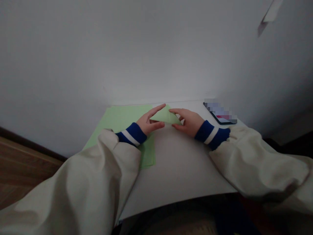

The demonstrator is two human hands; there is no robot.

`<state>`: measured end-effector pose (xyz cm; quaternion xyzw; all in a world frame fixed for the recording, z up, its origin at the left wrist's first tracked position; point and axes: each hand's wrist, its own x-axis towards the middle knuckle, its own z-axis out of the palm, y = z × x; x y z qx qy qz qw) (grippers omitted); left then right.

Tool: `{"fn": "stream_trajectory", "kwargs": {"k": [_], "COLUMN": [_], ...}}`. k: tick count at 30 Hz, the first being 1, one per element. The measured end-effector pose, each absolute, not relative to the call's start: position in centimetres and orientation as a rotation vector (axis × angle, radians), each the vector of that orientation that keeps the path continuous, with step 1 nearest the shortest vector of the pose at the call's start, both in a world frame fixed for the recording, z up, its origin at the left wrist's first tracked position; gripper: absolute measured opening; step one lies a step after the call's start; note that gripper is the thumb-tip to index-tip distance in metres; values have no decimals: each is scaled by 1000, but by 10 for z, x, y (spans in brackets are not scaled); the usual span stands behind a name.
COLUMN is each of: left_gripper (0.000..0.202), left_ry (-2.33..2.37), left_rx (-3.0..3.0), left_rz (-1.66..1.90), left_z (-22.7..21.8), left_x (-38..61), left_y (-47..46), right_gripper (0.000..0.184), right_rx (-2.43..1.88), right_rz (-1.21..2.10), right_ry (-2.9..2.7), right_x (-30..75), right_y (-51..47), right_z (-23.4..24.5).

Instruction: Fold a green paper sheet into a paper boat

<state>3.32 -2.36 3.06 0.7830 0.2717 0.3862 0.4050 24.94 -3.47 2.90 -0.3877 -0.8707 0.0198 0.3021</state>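
Note:
A small light-green paper folded into a triangle is between my two hands over the white table, its point facing the wall. My left hand is at its left corner, with thumb and forefinger spread apart along its edges. On the right side, my right hand has its fingers and thumb curled round the right corner, gripping it. Larger light-green sheets lie under and beside my left wrist. The folded paper's underside is hidden.
A phone with a lit screen lies at the table's back right. The white table meets a pale wall at the back. Brown wooden furniture stands at the lower left.

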Motion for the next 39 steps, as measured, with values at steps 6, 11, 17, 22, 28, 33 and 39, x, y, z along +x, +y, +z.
{"fn": "stream_trajectory", "kwargs": {"k": [6, 11, 17, 22, 28, 33, 39], "left_gripper": [80, 81, 83, 81, 80, 82, 84], "left_ry": [643, 678, 681, 770, 757, 711, 732], "left_rx": [1942, 1886, 1907, 1968, 1890, 1817, 1802], "left_rz": [997, 991, 991, 957, 936, 947, 955], "left_z": [22, 27, 26, 27, 22, 21, 23], "left_x": [40, 39, 43, 40, 39, 40, 41], "left_y": [-22, -23, -26, -26, -24, -24, -26], "right_gripper": [50, 50, 54, 47, 40, 40, 39], "right_rx": [-987, -942, -972, -929, -923, -940, -936], "right_rz": [469, 736, 837, 768, 732, 710, 652], "right_ry": [-2153, -2055, -2034, -2039, -2083, -2080, -2101], "right_x": [238, 230, 230, 230, 230, 230, 230], "right_y": [-41, -48, -49, -49, -51, -52, -53], "right_z": [31, 34, 32, 32, 35, 36, 37]}}
